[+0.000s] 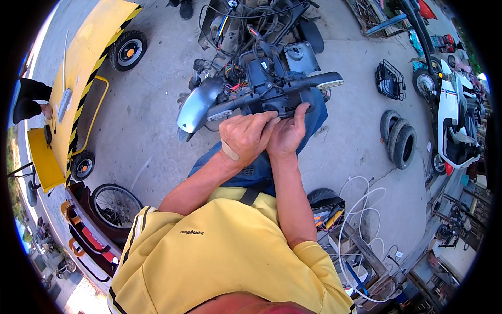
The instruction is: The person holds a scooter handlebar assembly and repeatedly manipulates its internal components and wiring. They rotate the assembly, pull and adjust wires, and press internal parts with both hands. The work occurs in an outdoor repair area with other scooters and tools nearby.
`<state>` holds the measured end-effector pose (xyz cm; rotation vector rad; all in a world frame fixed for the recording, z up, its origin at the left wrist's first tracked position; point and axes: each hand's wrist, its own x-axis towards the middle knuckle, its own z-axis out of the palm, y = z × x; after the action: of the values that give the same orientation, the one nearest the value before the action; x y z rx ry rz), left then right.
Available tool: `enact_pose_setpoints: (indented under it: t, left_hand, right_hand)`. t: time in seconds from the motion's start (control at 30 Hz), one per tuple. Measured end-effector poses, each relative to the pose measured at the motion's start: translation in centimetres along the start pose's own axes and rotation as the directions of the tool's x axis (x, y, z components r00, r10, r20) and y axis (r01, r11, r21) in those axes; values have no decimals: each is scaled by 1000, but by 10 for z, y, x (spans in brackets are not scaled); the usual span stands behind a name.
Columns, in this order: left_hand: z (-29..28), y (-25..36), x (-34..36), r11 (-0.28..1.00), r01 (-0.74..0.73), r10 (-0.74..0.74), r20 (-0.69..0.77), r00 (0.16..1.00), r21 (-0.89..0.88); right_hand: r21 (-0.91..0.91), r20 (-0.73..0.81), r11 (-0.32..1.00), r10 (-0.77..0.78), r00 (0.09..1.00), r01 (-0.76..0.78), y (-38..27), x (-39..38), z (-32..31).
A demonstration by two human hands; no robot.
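A partly stripped scooter or electric bike stands in front of me, its wiring bare. Across its near end runs a black plastic lamp bracket [285,102] with a clear lamp at each tip. My right hand [287,133] grips the near edge of this bracket from below, palm up, thumb raised against it. Beside it my left hand [244,133] is closed at the same edge, fingertips pinched next to the right palm; what they pinch is hidden. A bandage [230,152] is on my left wrist. A silver-blue body panel [201,104] lies left of the bracket.
On the left stands a yellow cart [86,57] with black wheels, a spoked wheel [116,205] nearer me. To the right are loose tyres [400,138], a black wire basket [390,80] and a white scooter [452,120]. White tubing [361,209] loops near a tool box [328,212].
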<state>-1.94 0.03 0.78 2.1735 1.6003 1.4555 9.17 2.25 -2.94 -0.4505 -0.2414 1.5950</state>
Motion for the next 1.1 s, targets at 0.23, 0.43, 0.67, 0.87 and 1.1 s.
enact_pose_setpoints:
  t: [0.23, 0.43, 0.67, 0.87, 1.1]
  left_hand:
    - [-3, 5, 2, 1000, -19, 19, 11, 1000, 14]
    - [-2, 4, 3, 999, -32, 32, -4, 999, 12]
    - [-2, 5, 5, 999, -42, 42, -7, 999, 16]
    - [2, 1, 4, 998, -50, 51, -17, 999, 48]
    - [-4, 9, 4, 997, -38, 34, 65, 997, 62]
  right_hand:
    - [33, -7, 999, 23, 1000, -23, -2, -2, 5]
    - [54, 16, 998, 18, 1000, -19, 0, -1, 1]
    - [55, 53, 998, 31, 998, -34, -1, -1, -1]
    - [64, 30, 997, 35, 999, -37, 1, 1, -3]
    - [27, 37, 999, 30, 999, -31, 0, 1, -8]
